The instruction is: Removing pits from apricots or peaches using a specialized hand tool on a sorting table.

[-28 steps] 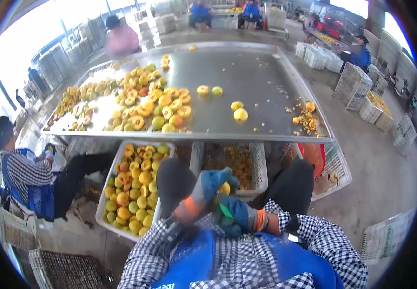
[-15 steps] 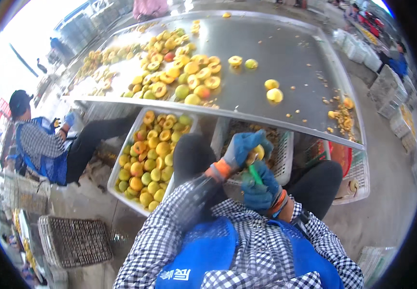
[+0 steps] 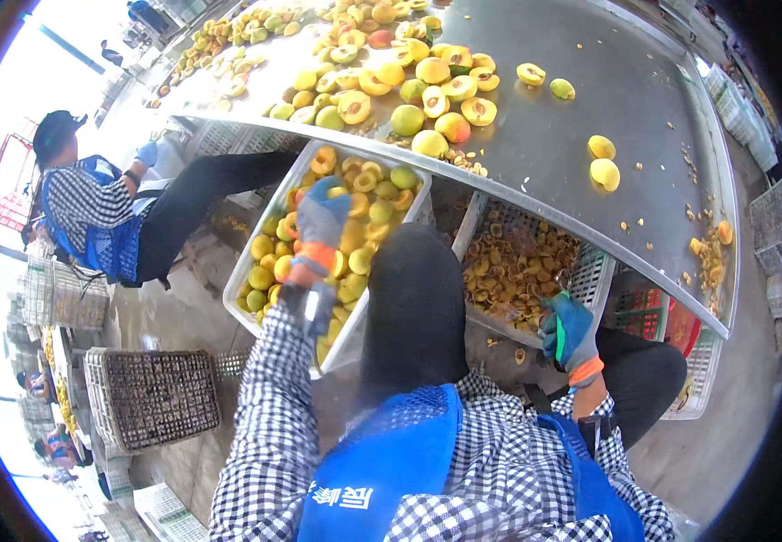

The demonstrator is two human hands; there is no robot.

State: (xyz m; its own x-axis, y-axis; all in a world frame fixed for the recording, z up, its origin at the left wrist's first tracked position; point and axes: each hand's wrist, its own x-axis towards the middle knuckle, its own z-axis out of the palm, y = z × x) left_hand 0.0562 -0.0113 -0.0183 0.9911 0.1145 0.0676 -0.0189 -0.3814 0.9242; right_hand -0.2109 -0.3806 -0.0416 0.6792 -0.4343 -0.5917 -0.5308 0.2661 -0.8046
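Left hand (image 3: pixel 321 217) at the fruit (image 3: pixel 262 246) in a white crate (image 3: pixel 425 183), below the near edge of the metal table (image 3: pixel 535 99); too blurred to tell any grip. Farther right below that edge, right hand (image 3: pixel 570 332) curled around a green-handled tool (image 3: pixel 561 338). Possible bruising from a hard drop; possible nick to the right knee (image 3: pixel 648 369) from a careless swing. Unlike 0.5 s ago, 2 hands apart, no longer together at 1 fruit.

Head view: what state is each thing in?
Left hand: gloved, over the fruit crate; contact unclear
Right hand: gloved, closed around green-handled tool
Fruit crate: well filled
Scrap crate: holding many brown scraps
Metal table: strewn with fruit
Fruit halves: cut open
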